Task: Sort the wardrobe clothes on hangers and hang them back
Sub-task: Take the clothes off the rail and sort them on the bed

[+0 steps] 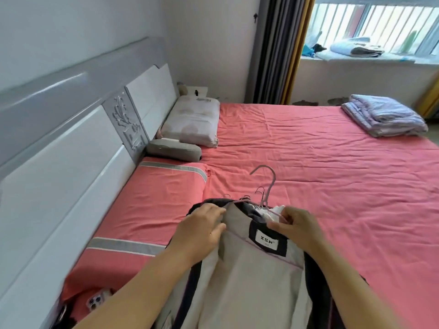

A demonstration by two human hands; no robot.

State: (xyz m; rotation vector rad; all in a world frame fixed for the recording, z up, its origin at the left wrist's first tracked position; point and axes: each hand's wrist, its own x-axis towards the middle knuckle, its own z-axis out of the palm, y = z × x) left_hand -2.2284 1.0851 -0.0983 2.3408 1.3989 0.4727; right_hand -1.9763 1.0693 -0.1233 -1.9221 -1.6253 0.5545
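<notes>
A dark jacket with a pale grey lining (242,269) lies open on the pink bed, its label facing up near the collar. A pink hanger (268,184) sticks out past the collar with its hook raised, and thinner wire hooks of other hangers (260,192) show beside it. My left hand (202,230) grips the left edge of the collar. My right hand (293,222) pinches the pink hanger's arm at the right side of the collar, over something white.
The pink sheet of the bed (332,176) stretches ahead. Pillows (192,122) lie by the grey headboard (71,129) on the left. A folded quilt (384,118) sits at the far right corner. A phone (98,301) lies at the lower left.
</notes>
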